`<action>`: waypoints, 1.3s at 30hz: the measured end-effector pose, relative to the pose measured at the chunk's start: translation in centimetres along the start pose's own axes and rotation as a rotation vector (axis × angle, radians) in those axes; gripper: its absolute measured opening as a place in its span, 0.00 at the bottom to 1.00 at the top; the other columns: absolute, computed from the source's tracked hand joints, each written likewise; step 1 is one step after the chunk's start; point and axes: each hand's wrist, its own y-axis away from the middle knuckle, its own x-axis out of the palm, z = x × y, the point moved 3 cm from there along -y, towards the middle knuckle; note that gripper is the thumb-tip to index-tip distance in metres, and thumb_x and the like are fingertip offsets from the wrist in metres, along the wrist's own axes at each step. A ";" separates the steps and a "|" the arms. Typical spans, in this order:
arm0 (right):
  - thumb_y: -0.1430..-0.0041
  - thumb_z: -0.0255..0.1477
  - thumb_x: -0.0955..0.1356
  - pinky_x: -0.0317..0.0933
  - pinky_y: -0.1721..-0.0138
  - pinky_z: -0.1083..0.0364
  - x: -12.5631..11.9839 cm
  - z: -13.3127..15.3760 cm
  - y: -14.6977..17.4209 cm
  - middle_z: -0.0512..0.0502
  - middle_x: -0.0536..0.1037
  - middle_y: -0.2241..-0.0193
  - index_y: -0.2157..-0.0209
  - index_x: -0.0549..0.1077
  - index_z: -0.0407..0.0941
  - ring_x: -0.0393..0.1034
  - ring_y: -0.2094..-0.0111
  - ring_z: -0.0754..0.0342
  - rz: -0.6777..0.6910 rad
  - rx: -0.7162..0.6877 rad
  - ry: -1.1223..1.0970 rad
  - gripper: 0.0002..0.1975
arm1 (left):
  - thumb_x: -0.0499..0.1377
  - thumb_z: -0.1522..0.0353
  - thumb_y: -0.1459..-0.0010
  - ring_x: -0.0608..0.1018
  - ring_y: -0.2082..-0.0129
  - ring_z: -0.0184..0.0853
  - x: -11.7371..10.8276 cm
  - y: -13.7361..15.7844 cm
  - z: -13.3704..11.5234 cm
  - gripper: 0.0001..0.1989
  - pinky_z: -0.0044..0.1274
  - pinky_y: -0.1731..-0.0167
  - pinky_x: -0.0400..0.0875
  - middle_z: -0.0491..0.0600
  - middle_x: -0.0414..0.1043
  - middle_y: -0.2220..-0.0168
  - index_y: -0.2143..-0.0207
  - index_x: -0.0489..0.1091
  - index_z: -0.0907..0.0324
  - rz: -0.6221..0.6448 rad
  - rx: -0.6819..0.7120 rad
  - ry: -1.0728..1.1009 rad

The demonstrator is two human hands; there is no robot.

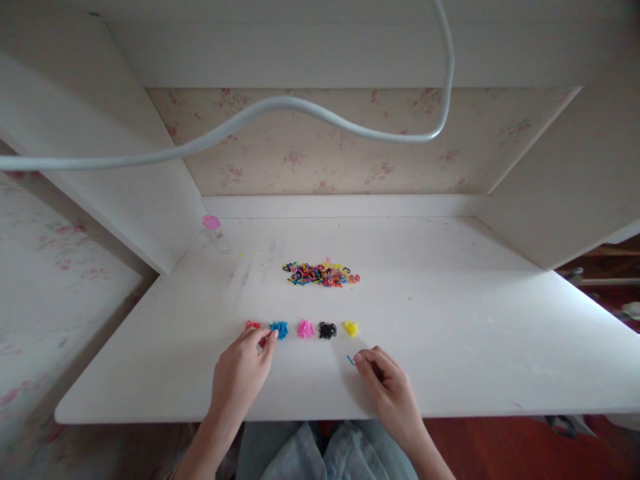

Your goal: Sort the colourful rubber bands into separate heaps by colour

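My left hand (244, 370) is closed in a pinch at the left edge of a pile of blue rubber bands (280, 329); what lies between its fingertips is too small to make out. Partly covered by that hand, a pile of red rubber bands (253, 325) sits just left of the blue one. To the right in the same row are pink rubber bands (305, 329), black rubber bands (327, 330) and yellow rubber bands (351, 328). Below the yellow pile, my right hand (393, 387) pinches a single blue rubber band (351, 360) between thumb and finger.
Behind the row lies a mixed heap of coloured rubber bands (323, 274) on the white table (475, 320). A small clear bottle with a pink cap (212, 223) is at the back left. A white cable (280, 103) crosses the upper view. White panels stand at both sides.
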 end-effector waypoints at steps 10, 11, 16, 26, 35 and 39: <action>0.37 0.39 0.63 0.50 0.75 0.58 0.1 -0.1 0.2 0.51 0.64 0.75 0.70 0.73 0.45 0.57 0.76 0.58 -0.002 -0.025 0.016 0.14 | 0.47 0.57 0.39 0.78 0.64 0.33 0.2 -0.9 -0.4 0.17 0.21 0.67 0.64 0.45 0.77 0.64 0.64 0.73 0.52 0.068 -0.014 -0.030; 0.37 0.39 0.63 0.50 0.75 0.58 0.1 0.0 0.1 0.51 0.64 0.75 0.70 0.73 0.45 0.57 0.76 0.58 -0.001 -0.027 0.016 0.14 | 0.47 0.57 0.39 0.78 0.64 0.33 0.3 -0.9 -0.4 0.17 0.21 0.67 0.64 0.44 0.77 0.63 0.64 0.73 0.52 0.077 -0.017 -0.033; 0.37 0.39 0.63 0.49 0.75 0.58 0.1 0.1 0.1 0.51 0.64 0.75 0.69 0.73 0.45 0.56 0.76 0.59 0.000 -0.029 0.010 0.14 | 0.47 0.59 0.38 0.78 0.62 0.33 0.5 -0.9 -0.3 0.15 0.21 0.66 0.65 0.43 0.77 0.60 0.64 0.73 0.51 0.087 -0.020 -0.032; 0.37 0.39 0.63 0.50 0.75 0.58 0.2 0.2 0.2 0.51 0.65 0.75 0.69 0.73 0.45 0.57 0.76 0.59 -0.003 -0.044 0.032 0.14 | 0.49 0.58 0.39 0.78 0.65 0.33 0.4 -0.8 -0.3 0.14 0.21 0.69 0.64 0.43 0.77 0.63 0.65 0.72 0.51 0.057 -0.015 -0.016; 0.37 0.39 0.63 0.50 0.75 0.58 0.2 0.1 0.2 0.51 0.65 0.75 0.69 0.73 0.46 0.57 0.76 0.59 -0.011 -0.050 0.043 0.14 | 0.49 0.60 0.38 0.78 0.63 0.31 0.2 -1.0 -0.6 0.13 0.20 0.67 0.65 0.43 0.76 0.61 0.64 0.72 0.52 0.032 0.009 -0.005; 0.37 0.39 0.63 0.50 0.75 0.59 0.2 0.0 0.3 0.51 0.65 0.75 0.69 0.73 0.45 0.58 0.76 0.59 -0.002 -0.046 0.035 0.14 | 0.49 0.61 0.38 0.77 0.61 0.31 0.2 -0.9 -0.6 0.13 0.20 0.65 0.66 0.43 0.75 0.59 0.63 0.72 0.52 0.044 0.021 -0.003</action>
